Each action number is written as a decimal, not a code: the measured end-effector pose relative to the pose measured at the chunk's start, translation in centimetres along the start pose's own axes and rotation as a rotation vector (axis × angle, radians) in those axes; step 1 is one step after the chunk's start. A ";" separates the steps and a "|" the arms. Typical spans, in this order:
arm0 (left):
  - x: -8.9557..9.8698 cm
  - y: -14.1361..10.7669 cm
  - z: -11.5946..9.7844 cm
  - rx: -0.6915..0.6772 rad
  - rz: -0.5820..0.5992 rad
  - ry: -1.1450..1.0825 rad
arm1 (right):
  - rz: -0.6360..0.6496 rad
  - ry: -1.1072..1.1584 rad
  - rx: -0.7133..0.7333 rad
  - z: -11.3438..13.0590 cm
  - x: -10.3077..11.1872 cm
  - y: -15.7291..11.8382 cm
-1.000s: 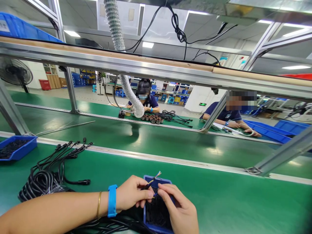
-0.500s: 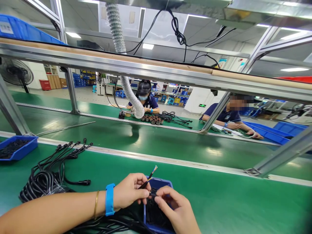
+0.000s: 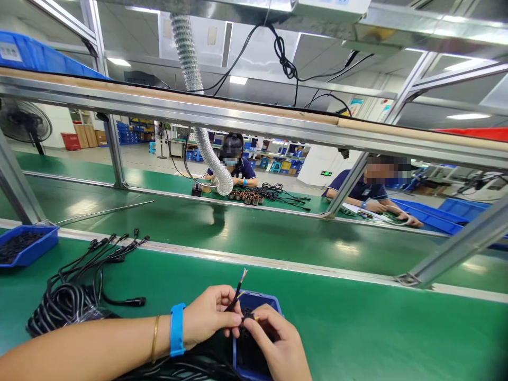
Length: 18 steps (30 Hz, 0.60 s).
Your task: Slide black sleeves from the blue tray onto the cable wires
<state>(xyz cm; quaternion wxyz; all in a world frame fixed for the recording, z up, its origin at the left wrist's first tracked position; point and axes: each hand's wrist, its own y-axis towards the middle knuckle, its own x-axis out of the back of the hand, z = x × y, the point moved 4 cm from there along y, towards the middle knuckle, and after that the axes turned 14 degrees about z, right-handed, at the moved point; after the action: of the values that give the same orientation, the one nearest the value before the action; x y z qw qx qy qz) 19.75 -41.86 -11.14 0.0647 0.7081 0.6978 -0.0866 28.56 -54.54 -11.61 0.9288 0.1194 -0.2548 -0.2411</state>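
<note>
My left hand (image 3: pixel 210 316) is closed in a pinch on a black cable (image 3: pixel 235 300), whose stripped end points up with thin coloured wires fanning out. Close against its fingertips, my right hand (image 3: pixel 275 341) pinches a small black piece (image 3: pixel 248 315); a bit of yellow shows beside the fingers. The exact kind of that piece is too small to tell. Both hands are over a blue bin (image 3: pixel 235 353) of small black parts, partly hidden by the right hand. More black cables (image 3: pixel 178 368) run beneath my left forearm.
A coiled bundle of black cables with connectors (image 3: pixel 67 296) lies at left, near another blue bin (image 3: pixel 43 246) of black parts. A metal frame (image 3: pixel 238 119) crosses ahead, with a flexible duct (image 3: pixel 204 143) hanging behind it. Two people sit across the bench.
My right hand has shifted slightly left, closer against the left fingertips, and yellow now shows beside its fingers. The left hand keeps its pinch on the cable. The whole view has shifted slightly.
</note>
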 end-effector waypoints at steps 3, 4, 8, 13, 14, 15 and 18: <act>-0.8 -0.3 -0.3 -0.042 0.061 -0.068 | 0.147 0.081 0.089 0.9 0.8 0.0; -1.1 -0.4 -0.4 -0.054 0.089 -0.082 | 0.253 0.121 0.144 1.2 1.1 0.0; -1.0 -0.5 -0.2 -0.037 0.076 -0.144 | 0.427 0.264 0.173 0.5 2.5 -0.1; -0.5 0.1 0.3 -0.023 0.046 -0.153 | 0.229 -0.507 0.009 -1.5 2.0 0.5; -0.5 0.2 0.4 -0.023 0.060 -0.140 | 0.291 -0.641 0.027 -1.7 1.3 0.5; -0.6 0.2 0.4 -0.027 0.066 -0.132 | 0.362 -0.741 0.033 -1.9 0.7 0.5; -0.7 0.1 0.3 -0.029 0.044 -0.195 | 0.438 -0.876 -0.050 -2.6 -0.2 0.5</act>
<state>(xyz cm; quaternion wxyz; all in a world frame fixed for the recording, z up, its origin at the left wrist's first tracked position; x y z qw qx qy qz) 19.84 -42.58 -11.29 0.1446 0.7106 0.6734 -0.1438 29.98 -53.74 -13.65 0.7657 -0.0720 -0.6349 -0.0738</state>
